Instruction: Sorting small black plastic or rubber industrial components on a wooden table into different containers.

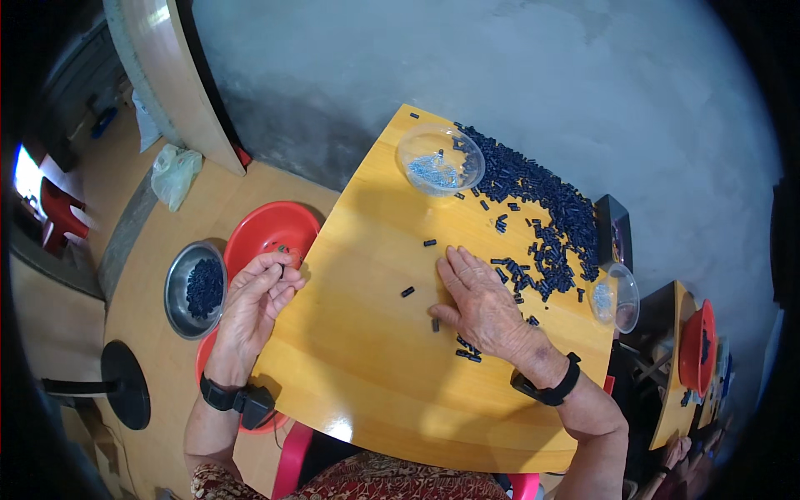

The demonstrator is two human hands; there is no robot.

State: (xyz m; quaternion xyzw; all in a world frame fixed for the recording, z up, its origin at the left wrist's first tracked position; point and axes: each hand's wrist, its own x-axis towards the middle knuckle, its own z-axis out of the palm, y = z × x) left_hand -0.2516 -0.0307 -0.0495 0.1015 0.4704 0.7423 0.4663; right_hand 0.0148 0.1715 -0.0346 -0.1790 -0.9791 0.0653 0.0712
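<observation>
"Silver metal, that round bowl (176, 293) on the far left. What's in it?"

"A pile of small dark bits (206, 287). Just beside it is a big, round, red basin (271, 221)."

"And the left hand (250, 312)?"

"It's up by the basin, near the edge of the yellow wooden table (350, 333). Its fingertips are pinched together, I think on a small dark piece (282, 270), but that's too tiny to be sure."

"What's next, going right?"

"Two loose black tubes (407, 292) lie on the table. At the back stands a clear, round plastic bowl (440, 135) with thin silver pins (433, 171) in it."

"And the right hand (487, 312)?"

"Flat on the table, palm down, fingers a bit apart, not gripping anything I can see. One tube is just by its thumb, and a few more lie below it."

"So how much is done?"

"The metal bowl has a good pile, but I'd say lots is left. A big heap of black tubes (533, 187) fills the back right of the table."

"Anything in the way?"

"The pin bowl crowds the heap's left end. A black box (615, 233) stands at its right end, with a smaller clear plastic bowl (625, 312) near it. Far right, another red basin (693, 350) sits on another table (669, 408), near another person's hand (677, 452)."
</observation>
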